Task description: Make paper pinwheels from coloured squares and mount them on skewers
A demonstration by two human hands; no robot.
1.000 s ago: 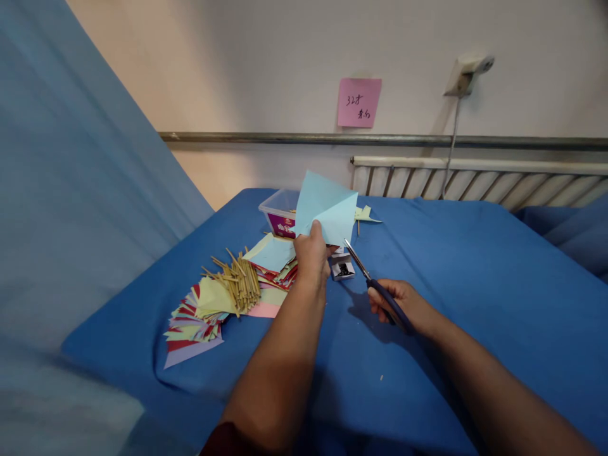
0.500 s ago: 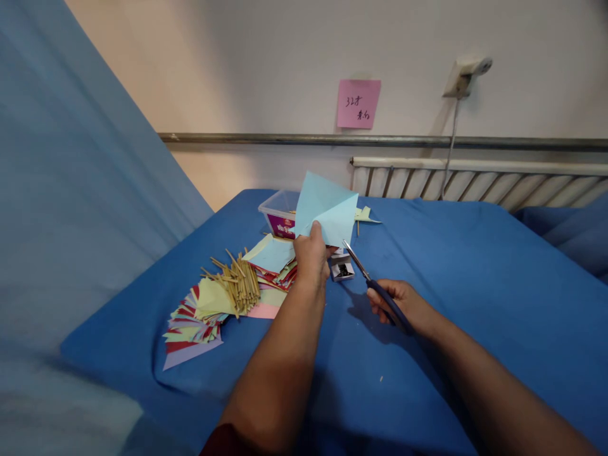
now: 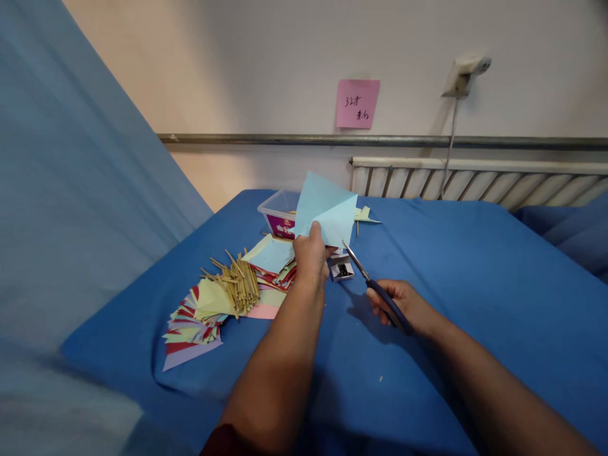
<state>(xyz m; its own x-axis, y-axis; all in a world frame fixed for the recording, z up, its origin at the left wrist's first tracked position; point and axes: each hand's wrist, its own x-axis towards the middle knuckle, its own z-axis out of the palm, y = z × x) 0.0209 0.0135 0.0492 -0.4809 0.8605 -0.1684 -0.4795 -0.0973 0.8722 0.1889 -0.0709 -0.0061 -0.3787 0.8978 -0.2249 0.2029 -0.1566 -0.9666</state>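
Observation:
My left hand (image 3: 311, 256) pinches a folded light-blue paper (image 3: 327, 209) by its lower edge and holds it upright over the blue-covered table (image 3: 465, 266). To its right, my right hand (image 3: 401, 307) grips dark-blue-handled scissors (image 3: 370, 285). Their metal blades point up and left, and the tips lie just under the paper's lower right edge. I cannot tell whether the blades touch the paper.
Left of my hand lies a fan of coloured paper pieces (image 3: 199, 320) with a bundle of thin wooden sticks (image 3: 237, 282) on top. A clear plastic box (image 3: 278, 215) and a small stapler-like item (image 3: 342, 269) sit behind. A pink note (image 3: 357, 103) hangs on the wall.

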